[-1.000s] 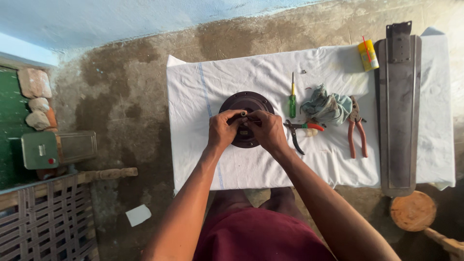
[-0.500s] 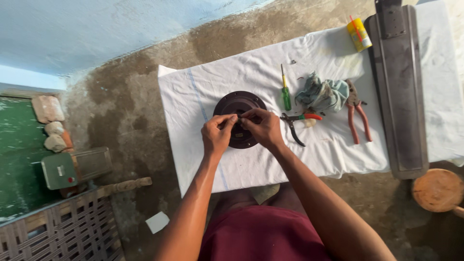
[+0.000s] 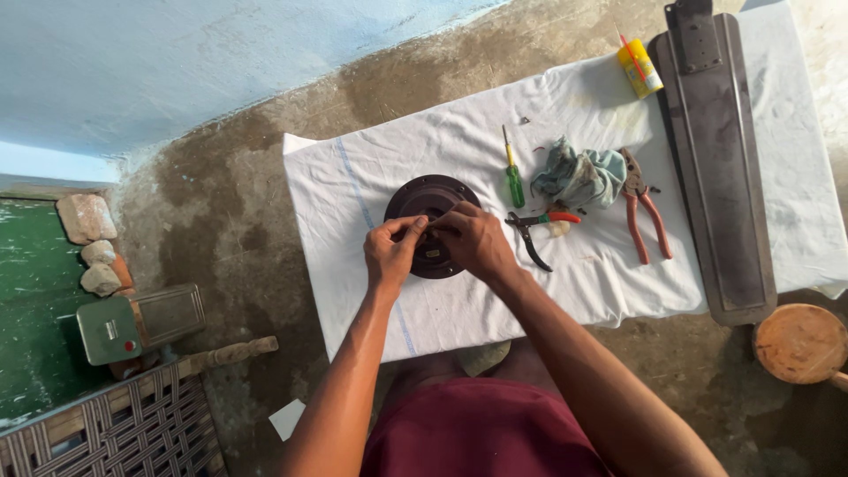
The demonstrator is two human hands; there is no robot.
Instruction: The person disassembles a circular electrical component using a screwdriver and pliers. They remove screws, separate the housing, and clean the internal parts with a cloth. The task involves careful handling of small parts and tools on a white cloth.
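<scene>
A dark round metal motor housing (image 3: pixel 422 196) lies on a white cloth (image 3: pixel 459 132) spread over the floor. My left hand (image 3: pixel 391 253) and my right hand (image 3: pixel 473 240) both rest on its near half, fingertips pinched together over its middle. What they pinch is too small to make out. My forearms reach in from the bottom of the view.
Right of the housing lie a green-handled screwdriver (image 3: pixel 513 176), small pliers (image 3: pixel 537 227), a grey-blue rag (image 3: pixel 579 176), red-handled pliers (image 3: pixel 643 206), a yellow bottle (image 3: pixel 639 67) and a long dark fan blade (image 3: pixel 713 159). A round wooden stool (image 3: pixel 802 343) stands at right; a metal box (image 3: pixel 140 321) and stones (image 3: pixel 91 243) at left.
The view has shifted, so the cloth and tools sit higher and further right. My hands stay on the housing, fingers still working at its middle.
</scene>
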